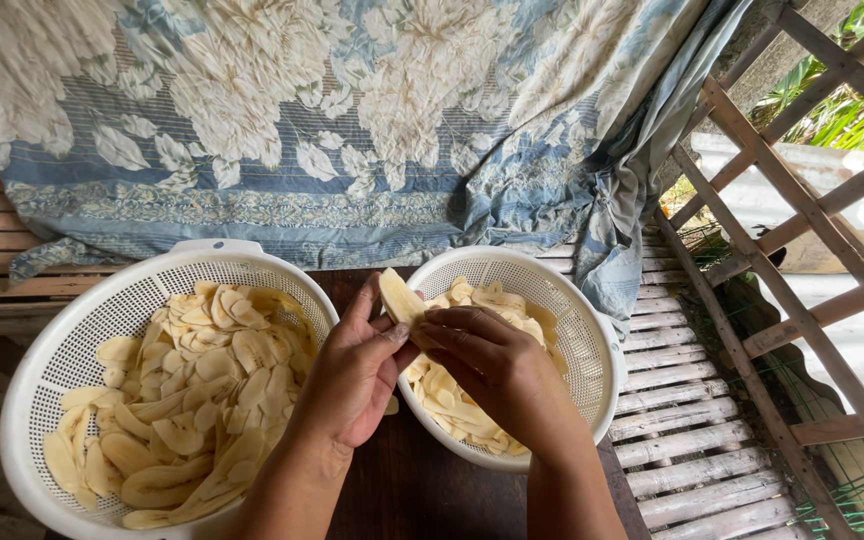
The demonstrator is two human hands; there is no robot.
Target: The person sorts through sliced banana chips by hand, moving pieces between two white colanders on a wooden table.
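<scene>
My left hand [352, 370] and my right hand [487, 365] meet between two white colanders, both pinching one pale yellow banana slice [399, 297] that stands up from my fingers. My left thumb presses the slice from the left while my right fingers curl over its lower end. The large colander [52, 340] on the left holds several long banana slices [202, 380]. The smaller colander [592, 350] on the right, tilted toward me, also holds several slices [452, 400], partly hidden by my right hand.
A dark wooden board [412, 480] lies under both colanders. A blue and white floral cloth [352, 120] covers the slatted bamboo platform [692, 430] behind. A wooden lattice railing [802, 250] runs along the right, with corrugated sheeting and plants beyond.
</scene>
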